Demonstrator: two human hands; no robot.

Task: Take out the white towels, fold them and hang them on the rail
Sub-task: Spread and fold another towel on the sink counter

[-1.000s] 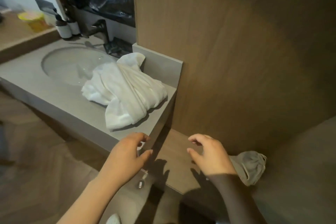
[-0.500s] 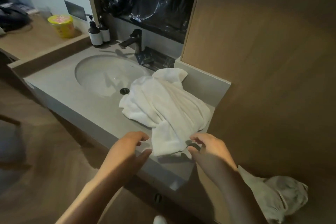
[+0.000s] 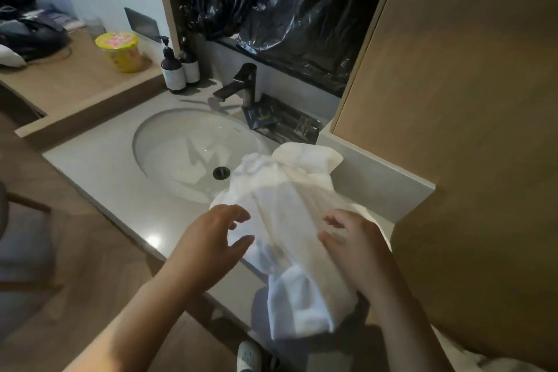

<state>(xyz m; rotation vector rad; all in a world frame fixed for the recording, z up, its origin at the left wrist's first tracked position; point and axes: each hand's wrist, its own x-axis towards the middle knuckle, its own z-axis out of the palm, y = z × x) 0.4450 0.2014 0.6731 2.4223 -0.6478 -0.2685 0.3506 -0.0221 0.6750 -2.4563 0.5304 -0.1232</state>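
Both our hands were open, fingers loosely bent: left hand (image 3: 211,240) at nine o'clock of the white towel (image 3: 290,196), right hand (image 3: 354,243) at three.

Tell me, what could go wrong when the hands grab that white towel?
The white towel already droops over the counter's front edge, so a loose grab by the left hand and right hand might let it slide to the floor. Its far end lies by the sink basin and could drag in.

White towels (image 3: 290,214): number unclear
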